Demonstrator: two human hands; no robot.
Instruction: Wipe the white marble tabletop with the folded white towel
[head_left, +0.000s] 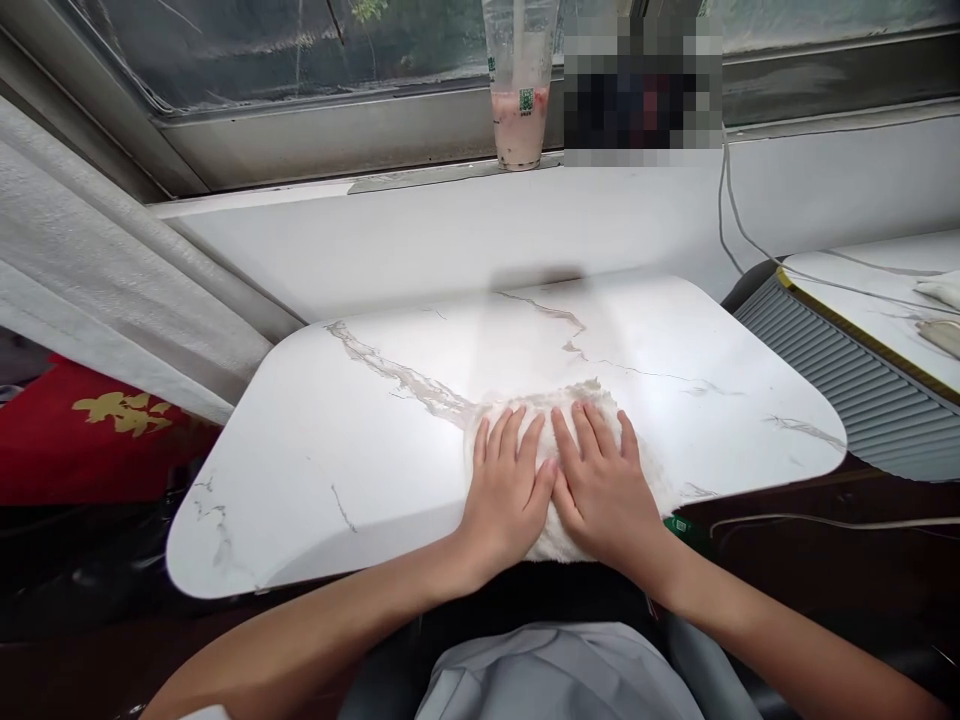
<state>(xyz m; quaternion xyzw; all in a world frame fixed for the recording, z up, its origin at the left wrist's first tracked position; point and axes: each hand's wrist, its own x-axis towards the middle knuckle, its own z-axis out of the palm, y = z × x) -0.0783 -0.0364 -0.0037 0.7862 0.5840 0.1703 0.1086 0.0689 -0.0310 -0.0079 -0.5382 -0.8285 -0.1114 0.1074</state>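
A fluffy white cloth point(570, 535) lies at the near edge of a white marble-patterned table point(360, 430), part of it reaching over that edge. Both of my hands press flat on it, side by side. My left hand point(506, 490) has its fingers stretched out and pointing away from me. Close beside it, the thumbs almost meeting, my right hand point(604, 490) rests with its fingers spread too. Much of the cloth is hidden under the palms.
On the windowsill stands a clear plastic cup point(520, 120) of pink drink, beside a blurred-out patch. A white curtain point(112, 240) hangs at left above a red bag point(90, 435). Grey ribbed panel point(847, 380), second table point(892, 262) and loose cables point(750, 235) are at right.
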